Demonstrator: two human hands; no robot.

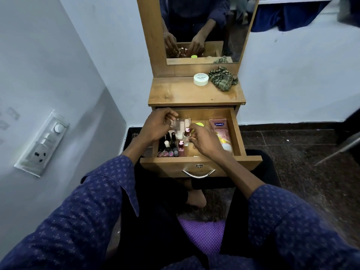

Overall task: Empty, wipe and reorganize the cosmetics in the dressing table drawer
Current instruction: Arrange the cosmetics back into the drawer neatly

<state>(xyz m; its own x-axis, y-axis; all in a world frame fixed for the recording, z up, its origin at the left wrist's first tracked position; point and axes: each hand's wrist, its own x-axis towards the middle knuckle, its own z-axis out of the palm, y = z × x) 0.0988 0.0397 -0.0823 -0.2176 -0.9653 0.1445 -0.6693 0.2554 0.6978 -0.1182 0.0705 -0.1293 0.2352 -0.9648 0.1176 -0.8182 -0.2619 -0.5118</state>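
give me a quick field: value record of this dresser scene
drawer: open, holds cosmetics
left hand: over the drawer's back left, grip unclear
right hand: fingers at a small pink-capped bottle
nail polish bottles: upright, front left
pink tube: lying along the right side
tabletop: white jar, crumpled green cloth

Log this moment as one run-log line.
drawer: open, stocked | left hand: over clear packet | right hand: fingers at pink-capped bottle | Vaseline tube: drawer right | cloth, white jar: tabletop
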